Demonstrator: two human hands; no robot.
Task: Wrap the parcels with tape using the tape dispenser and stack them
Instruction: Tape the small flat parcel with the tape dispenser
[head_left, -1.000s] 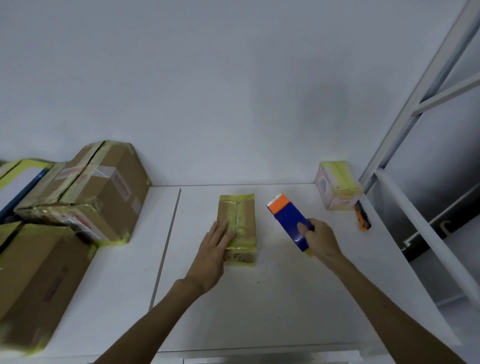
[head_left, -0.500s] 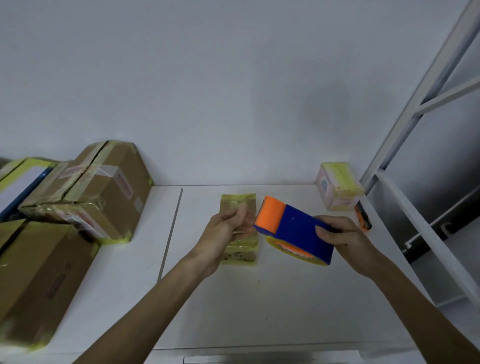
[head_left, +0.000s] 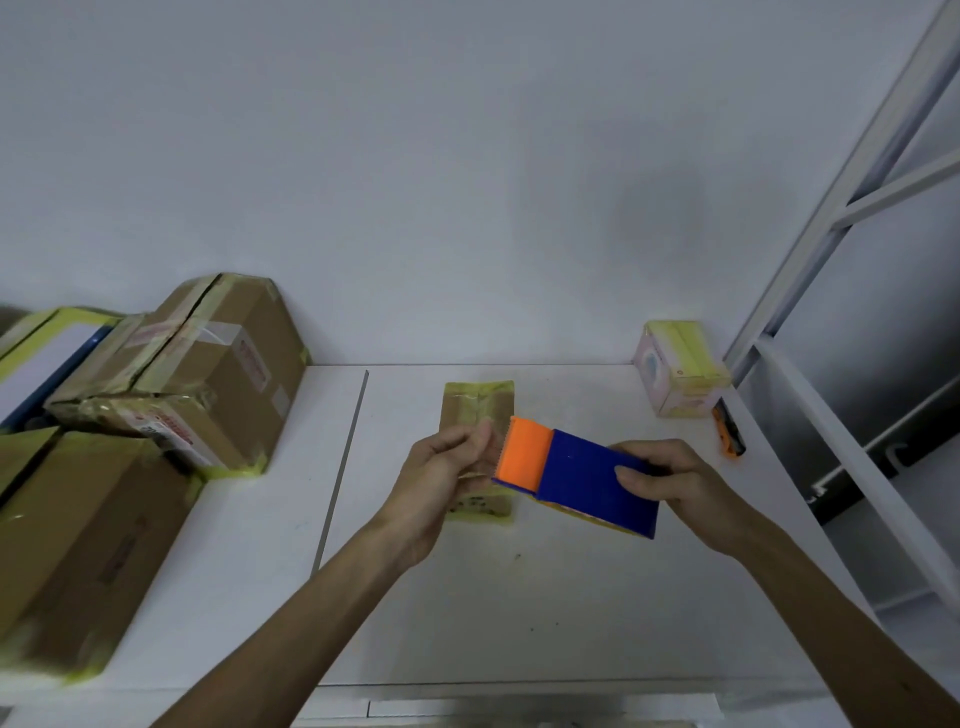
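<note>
Currently the right hand is gripping the blue tape dispenser just right of the parcel, fingers curled round it. Over the parcel, which is lying flat on the desk, the left hand is pinching the tape end.

Soft, even indoor light, rather dim, with a cool blue-grey cast. A diffuse dark shadow patch lies on the wall at upper right; the white worktop is evenly lit. Wide-angle distortion slants the metal frame at right (the cartons at lower left are smeared and soft). The centre is sharp.
</note>
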